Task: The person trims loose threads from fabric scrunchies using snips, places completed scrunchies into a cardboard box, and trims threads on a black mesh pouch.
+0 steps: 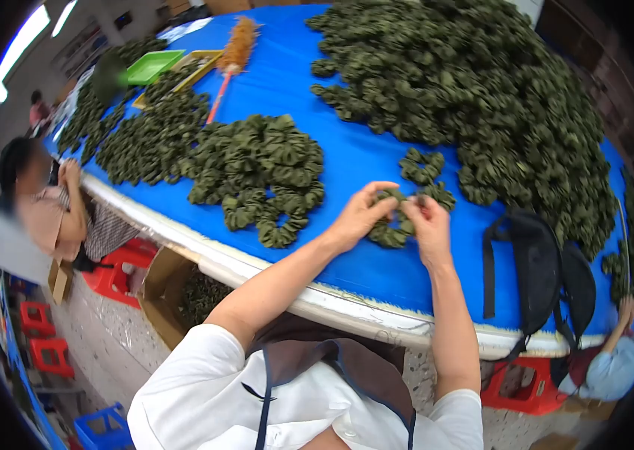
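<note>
A dark green fabric scrunchie [389, 234] is held over the blue table, near its front edge. My left hand [362, 217] is closed on its left side, thumb and forefinger pinching the cloth. My right hand [431, 229] pinches at its upper right side. A small dark spot shows by the right fingertips, too small to name. Just beyond my hands lies a loose scrunchie [422, 166], with another partly hidden behind my right hand. To the left of my hands is a heap of scrunchies [257, 165]; a much larger pile [474, 82] rises behind and to the right.
A black waist bag [530, 270] lies at the table's right edge. A feather duster [240, 49], a green tray [153, 67] and a yellow tray [200, 58] sit at the back left. Below stands a cardboard box [159, 281]. People sit on both sides.
</note>
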Motion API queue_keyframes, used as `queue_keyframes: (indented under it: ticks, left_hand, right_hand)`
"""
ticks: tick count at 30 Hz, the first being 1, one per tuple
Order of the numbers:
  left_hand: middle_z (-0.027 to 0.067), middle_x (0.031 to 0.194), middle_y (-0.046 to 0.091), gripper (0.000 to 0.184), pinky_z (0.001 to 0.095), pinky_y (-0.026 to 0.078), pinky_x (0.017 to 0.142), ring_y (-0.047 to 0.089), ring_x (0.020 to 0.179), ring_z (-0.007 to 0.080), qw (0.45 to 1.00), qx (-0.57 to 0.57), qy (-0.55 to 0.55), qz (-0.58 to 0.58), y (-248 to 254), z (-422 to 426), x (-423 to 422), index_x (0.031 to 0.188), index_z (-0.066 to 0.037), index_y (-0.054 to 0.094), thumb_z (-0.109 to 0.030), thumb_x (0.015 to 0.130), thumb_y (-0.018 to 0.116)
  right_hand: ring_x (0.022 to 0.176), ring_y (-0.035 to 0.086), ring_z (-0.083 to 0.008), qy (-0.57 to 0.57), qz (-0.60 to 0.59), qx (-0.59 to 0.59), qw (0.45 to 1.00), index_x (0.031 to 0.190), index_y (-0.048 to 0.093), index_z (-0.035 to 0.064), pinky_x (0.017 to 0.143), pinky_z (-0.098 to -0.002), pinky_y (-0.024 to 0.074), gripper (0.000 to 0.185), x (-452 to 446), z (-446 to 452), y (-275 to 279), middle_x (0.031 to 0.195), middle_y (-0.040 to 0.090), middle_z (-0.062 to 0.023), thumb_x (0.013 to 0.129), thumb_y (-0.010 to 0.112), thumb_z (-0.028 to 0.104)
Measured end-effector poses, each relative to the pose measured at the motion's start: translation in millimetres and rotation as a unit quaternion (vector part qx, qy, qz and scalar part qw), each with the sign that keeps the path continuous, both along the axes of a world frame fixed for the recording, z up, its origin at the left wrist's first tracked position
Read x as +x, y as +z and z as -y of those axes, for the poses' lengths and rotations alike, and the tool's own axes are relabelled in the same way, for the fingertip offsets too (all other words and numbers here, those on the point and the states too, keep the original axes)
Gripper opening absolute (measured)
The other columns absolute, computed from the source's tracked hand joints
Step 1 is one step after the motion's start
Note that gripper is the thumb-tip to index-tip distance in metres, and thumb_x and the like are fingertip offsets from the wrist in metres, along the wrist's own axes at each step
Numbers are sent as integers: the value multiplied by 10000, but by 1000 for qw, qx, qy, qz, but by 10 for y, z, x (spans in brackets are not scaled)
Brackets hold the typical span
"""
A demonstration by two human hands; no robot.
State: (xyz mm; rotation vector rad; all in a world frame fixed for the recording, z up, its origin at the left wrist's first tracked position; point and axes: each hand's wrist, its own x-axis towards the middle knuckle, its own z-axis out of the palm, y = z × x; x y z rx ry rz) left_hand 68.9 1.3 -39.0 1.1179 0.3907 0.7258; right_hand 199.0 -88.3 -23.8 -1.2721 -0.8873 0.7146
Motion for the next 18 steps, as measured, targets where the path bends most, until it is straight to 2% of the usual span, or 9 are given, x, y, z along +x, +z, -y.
queue_keyframes:
  ticks: [3,5,7,8,10,12,13,16,18]
  left_hand:
    - [77,1093,646,365,226,512,809,621,897,118,997,-50,-53,-24,-51,-75,-40,1248,-31,545,-34,893,630]
    - [70,1112,653,367,241,509,844,626,917,122,997,-38,-68,15,-95,-106,-27,1233,-17,561,10,873,619]
    - [84,1303,563,365,285,474,937,593,1053,153,985,-62,-121,104,-74,-136,-48,1206,-55,601,53,857,590]
    - [84,1303,563,365,285,474,937,593,1053,153,988,-55,-102,106,-89,-133,-38,1206,-55,601,53,857,590]
    - [76,1508,350,370,315,414,1013,504,1215,192,983,50,-94,150,-117,-125,1,1189,-110,627,56,864,564]
    - [41,1603,124,375,315,364,1047,410,1316,210,975,92,-155,133,-121,-161,-23,1146,-145,655,68,853,562]
    - [41,1603,124,375,315,364,1047,410,1316,210,976,98,-140,136,-111,-161,-36,1146,-145,655,68,853,562]
    - [82,1542,273,246,310,440,949,504,1217,203,979,134,-129,79,40,-196,-143,1114,-117,662,-16,906,578]
    - [90,1411,405,190,292,468,864,551,1090,178,993,-2,-117,-17,192,-207,-210,1110,-100,659,-91,936,581]
  right_hand:
    - [512,393,-16,-53,-128,-9,990,920,647,58,442,-171,274,68,50,44,100,666,549,41,909,636,124]
    - [473,373,-11,153,-248,58,955,975,640,57,411,-178,271,100,207,122,14,677,545,50,944,605,145]
    - [436,366,-19,139,-248,39,958,1034,633,52,392,-178,278,163,203,101,-7,689,551,42,977,574,194]
    - [436,366,-19,160,-247,38,955,1034,633,52,392,-178,278,163,166,77,-37,689,551,42,977,574,194]
    - [496,430,-25,111,-188,-40,975,1109,611,40,401,-165,305,226,116,59,-90,778,596,16,976,585,222]
    - [592,489,-28,194,-262,-60,944,1176,578,29,402,-151,313,298,121,90,-220,867,624,-3,948,631,213]
    - [592,489,-28,209,-255,-63,942,1176,578,29,402,-151,313,298,158,110,-246,867,624,-3,948,631,213]
    - [688,523,-39,212,-275,-73,935,1203,557,25,448,-154,354,343,199,62,-235,940,630,-22,918,660,185]
    - [704,540,-52,120,-143,-60,980,1213,552,32,465,-154,367,345,165,54,-144,926,629,-32,908,654,159]
